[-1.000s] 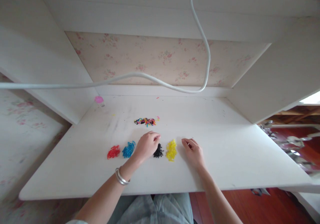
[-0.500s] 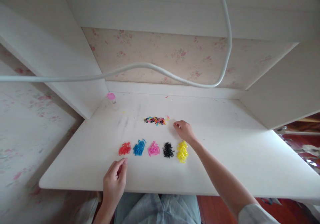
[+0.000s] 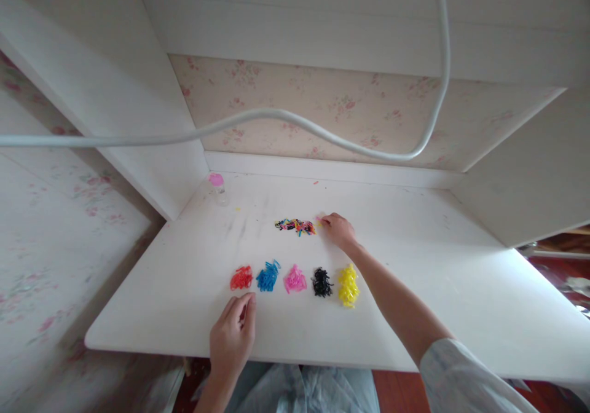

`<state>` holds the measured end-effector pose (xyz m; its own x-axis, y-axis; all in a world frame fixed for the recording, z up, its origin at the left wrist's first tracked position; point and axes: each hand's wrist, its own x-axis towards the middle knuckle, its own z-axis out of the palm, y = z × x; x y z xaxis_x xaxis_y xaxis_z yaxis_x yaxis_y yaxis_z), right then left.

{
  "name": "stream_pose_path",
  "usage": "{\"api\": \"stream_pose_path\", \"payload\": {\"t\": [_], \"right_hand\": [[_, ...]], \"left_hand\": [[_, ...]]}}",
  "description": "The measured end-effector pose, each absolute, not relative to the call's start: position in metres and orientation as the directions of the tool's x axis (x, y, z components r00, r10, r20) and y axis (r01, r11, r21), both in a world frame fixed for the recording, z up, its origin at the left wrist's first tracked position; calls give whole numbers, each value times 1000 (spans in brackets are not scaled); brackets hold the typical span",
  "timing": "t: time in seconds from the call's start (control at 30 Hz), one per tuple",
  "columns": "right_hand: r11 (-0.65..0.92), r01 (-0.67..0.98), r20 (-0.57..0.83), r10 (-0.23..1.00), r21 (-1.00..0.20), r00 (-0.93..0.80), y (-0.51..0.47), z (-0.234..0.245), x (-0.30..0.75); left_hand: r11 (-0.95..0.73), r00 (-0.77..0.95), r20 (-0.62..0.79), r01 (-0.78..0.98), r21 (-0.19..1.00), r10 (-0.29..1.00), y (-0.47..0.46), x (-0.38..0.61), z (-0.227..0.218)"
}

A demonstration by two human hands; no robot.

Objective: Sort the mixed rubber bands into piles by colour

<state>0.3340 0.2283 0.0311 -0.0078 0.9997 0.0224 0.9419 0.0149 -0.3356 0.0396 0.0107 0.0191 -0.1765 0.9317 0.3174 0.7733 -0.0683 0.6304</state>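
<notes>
My right hand reaches to the right end of a small mixed pile of coloured bits on the white desk; its fingertips pinch at the pile's edge. My left hand rests near the desk's front edge, fingers loosely curled with nothing in them. In a row in front of me lie sorted piles: red, blue, pink, black and yellow.
A small bottle with a pink cap stands at the back left corner. A white cable hangs across the view above the desk. White shelf walls enclose the desk on both sides.
My left hand drew back from the pink pile to the desk's front edge. My right hand moved forward from beside the yellow pile to the mixed pile.
</notes>
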Motion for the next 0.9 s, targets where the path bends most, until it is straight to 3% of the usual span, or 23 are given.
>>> {"api": "stream_pose_path", "payload": {"t": [0.43,0.63,0.77,0.9], "right_hand": [[57,904,155,988,-423,10,195,47,343],[318,767,188,948,-557,-257,121,64,314],[393,761,120,913,-517,-390,92,71,295],[396,831,64,912,-391,-405,89,72,286]], "left_hand": [[-81,-134,329,821,565,935,7,41,17],[-80,-114,309,831,551,944,6,42,15],[-84,-103,310,841,535,945,6,43,16],[-99,-92,331,850,517,939,4,44,18]]}}
